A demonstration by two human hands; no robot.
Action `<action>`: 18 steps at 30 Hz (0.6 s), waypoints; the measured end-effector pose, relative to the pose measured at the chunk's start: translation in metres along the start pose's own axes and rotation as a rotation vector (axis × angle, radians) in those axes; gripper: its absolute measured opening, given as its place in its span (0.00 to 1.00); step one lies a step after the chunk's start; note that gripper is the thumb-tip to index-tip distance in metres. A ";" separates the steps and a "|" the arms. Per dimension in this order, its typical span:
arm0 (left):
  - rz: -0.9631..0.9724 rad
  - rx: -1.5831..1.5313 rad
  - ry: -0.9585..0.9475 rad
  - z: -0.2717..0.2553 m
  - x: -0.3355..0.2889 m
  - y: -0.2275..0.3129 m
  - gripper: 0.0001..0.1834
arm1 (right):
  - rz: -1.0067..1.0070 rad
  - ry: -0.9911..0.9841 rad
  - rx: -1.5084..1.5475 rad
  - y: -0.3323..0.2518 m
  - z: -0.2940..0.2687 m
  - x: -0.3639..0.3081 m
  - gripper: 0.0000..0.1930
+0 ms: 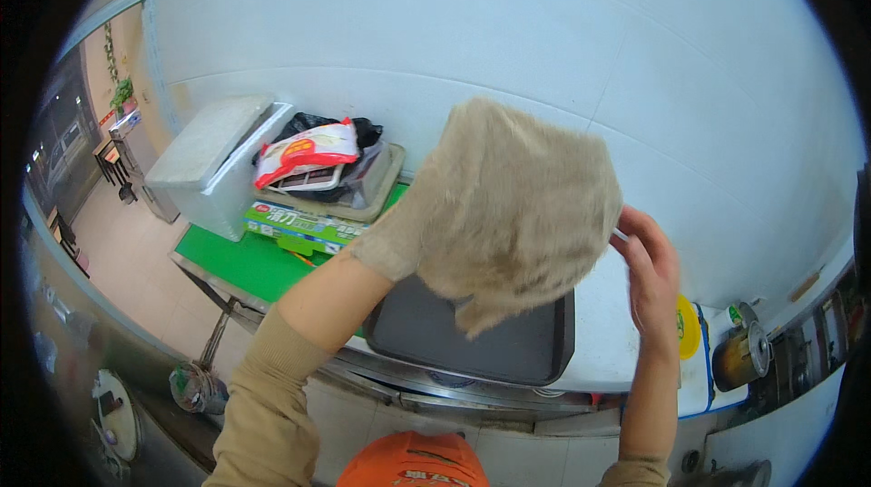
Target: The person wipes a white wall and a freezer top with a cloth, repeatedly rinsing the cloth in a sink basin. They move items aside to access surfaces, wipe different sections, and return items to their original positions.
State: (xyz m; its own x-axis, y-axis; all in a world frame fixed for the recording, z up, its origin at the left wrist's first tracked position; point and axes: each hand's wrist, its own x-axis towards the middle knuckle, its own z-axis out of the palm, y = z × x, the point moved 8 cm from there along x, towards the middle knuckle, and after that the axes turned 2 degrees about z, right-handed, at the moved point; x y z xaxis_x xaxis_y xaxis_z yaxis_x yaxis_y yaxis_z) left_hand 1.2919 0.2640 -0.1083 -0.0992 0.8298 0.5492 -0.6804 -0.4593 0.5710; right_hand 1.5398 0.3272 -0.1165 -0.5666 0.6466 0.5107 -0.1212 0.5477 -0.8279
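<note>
A worn beige-brown cloth (522, 206) is spread in the air above a dark grey tray (454, 342) on the counter. It drapes over my left hand, hiding the fingers; only my left wrist (363, 274) shows below it. At the cloth's right edge, my right hand (651, 260) is closed in a pinch on the cloth, with a small white bit showing between the fingers. The tray lies flat below, partly covered from sight by the cloth and my left arm.
Left of the tray, a green surface (231, 265) bears a white foam box (204, 156), a green carton (304, 226) and a red-and-white packet (308, 151) on stacked trays. A yellow round thing (689, 327) and a metal pot (742, 355) stand at right. A pale wall (390, 24) rises behind.
</note>
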 end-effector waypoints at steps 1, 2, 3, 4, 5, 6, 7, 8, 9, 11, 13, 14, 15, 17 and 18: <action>-0.029 0.003 0.002 0.002 -0.016 0.005 0.29 | 0.025 -0.084 0.135 -0.001 0.025 0.009 0.25; -0.063 0.003 0.000 0.005 -0.033 0.008 0.29 | 0.100 -0.178 0.309 0.001 0.052 0.010 0.31; -0.093 0.002 0.000 0.007 -0.050 0.013 0.30 | 0.315 -0.239 0.440 0.013 0.075 0.009 0.34; -0.128 0.003 0.000 0.008 -0.068 0.015 0.30 | 0.568 -0.253 0.537 0.026 0.092 0.002 0.38; -0.160 -0.002 0.001 0.009 -0.086 0.017 0.31 | 0.516 -0.444 0.661 0.011 0.114 -0.002 0.39; -0.199 0.001 0.004 0.009 -0.104 0.019 0.31 | 0.516 -0.579 0.739 0.001 0.131 -0.008 0.40; -0.229 0.001 0.004 0.009 -0.117 0.020 0.32 | 0.509 -0.726 0.829 -0.010 0.147 -0.015 0.41; -0.261 0.002 0.002 0.010 -0.130 0.021 0.32 | 0.480 -0.768 0.706 -0.013 0.155 -0.018 0.41; -0.283 0.009 -0.002 0.010 -0.140 0.022 0.33 | 0.443 -0.817 0.596 -0.017 0.163 -0.022 0.42; -0.334 0.022 -0.012 0.012 -0.156 0.022 0.35 | 0.473 -0.804 0.506 -0.021 0.172 -0.031 0.36; -0.386 0.033 -0.033 0.016 -0.168 0.021 0.36 | 0.473 -0.870 0.435 -0.032 0.182 -0.036 0.29; -0.416 0.035 -0.045 0.018 -0.175 0.020 0.37 | 0.468 -0.909 0.415 -0.039 0.187 -0.039 0.26; -0.450 0.041 -0.058 0.021 -0.184 0.018 0.38 | 0.464 -0.880 0.307 -0.041 0.188 -0.037 0.22; -0.530 0.046 -0.078 0.023 -0.203 0.011 0.39 | 0.435 -0.834 0.127 -0.051 0.190 -0.031 0.14; -0.572 0.057 -0.087 0.023 -0.214 0.007 0.40 | 0.402 -0.825 0.072 -0.058 0.191 -0.027 0.13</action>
State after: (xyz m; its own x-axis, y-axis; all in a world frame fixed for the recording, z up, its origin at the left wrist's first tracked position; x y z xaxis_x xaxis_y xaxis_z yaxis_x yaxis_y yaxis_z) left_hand 1.3250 0.0758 -0.2075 0.3344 0.9229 0.1907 -0.5680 0.0358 0.8223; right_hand 1.4060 0.1765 -0.1262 -0.9756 0.1822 -0.1225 0.1755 0.3113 -0.9340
